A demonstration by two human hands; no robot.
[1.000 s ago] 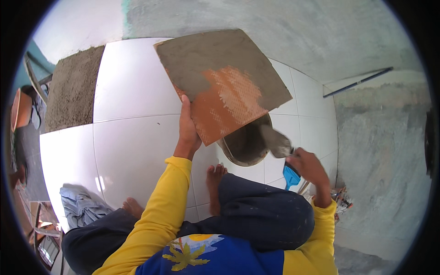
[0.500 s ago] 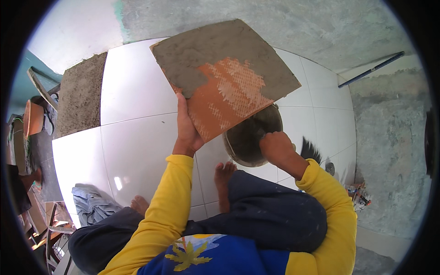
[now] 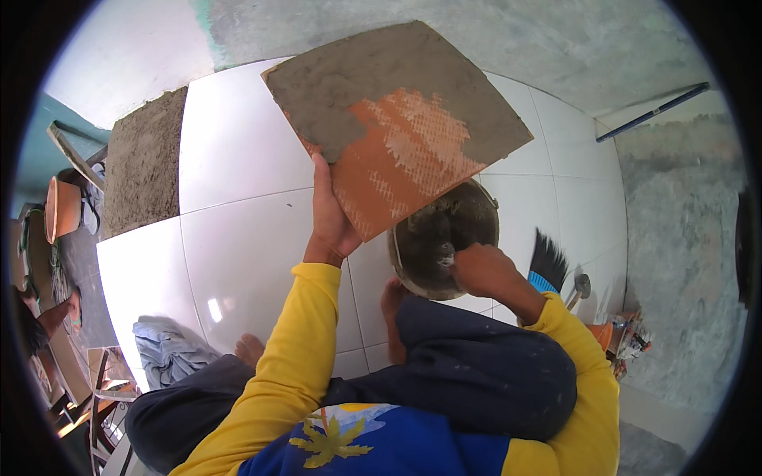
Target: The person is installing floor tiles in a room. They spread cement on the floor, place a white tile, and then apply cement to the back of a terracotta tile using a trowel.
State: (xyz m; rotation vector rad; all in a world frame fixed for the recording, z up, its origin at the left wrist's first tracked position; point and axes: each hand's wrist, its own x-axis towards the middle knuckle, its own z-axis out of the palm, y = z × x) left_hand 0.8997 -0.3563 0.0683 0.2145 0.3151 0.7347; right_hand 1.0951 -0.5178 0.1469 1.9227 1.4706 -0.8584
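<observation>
My left hand (image 3: 330,213) grips the lower left edge of a large square tile (image 3: 361,178), held tilted with its orange ribbed back facing up. Grey mortar (image 3: 357,75) coats much of that back; a lower patch is bare orange with pale streaks. Below the tile's right side stands a round bucket (image 3: 425,238) with dark wet mortar inside. My right hand (image 3: 488,274) is closed over the bucket on a trowel (image 3: 446,259); only a bit of its metal shows and its blade is hidden.
White tiles (image 3: 246,143) cover the floor; a rough mortar bed (image 3: 144,163) lies at left. A brush with black bristles (image 3: 548,260) and a mallet (image 3: 582,289) are on the right. A blue bar (image 3: 655,115) leans by the wall. A crumpled cloth (image 3: 163,349) lies near my knee.
The tile in my left hand has shifted slightly up and right. My right hand has moved slightly lower at the bucket, and the view has shifted a little.
</observation>
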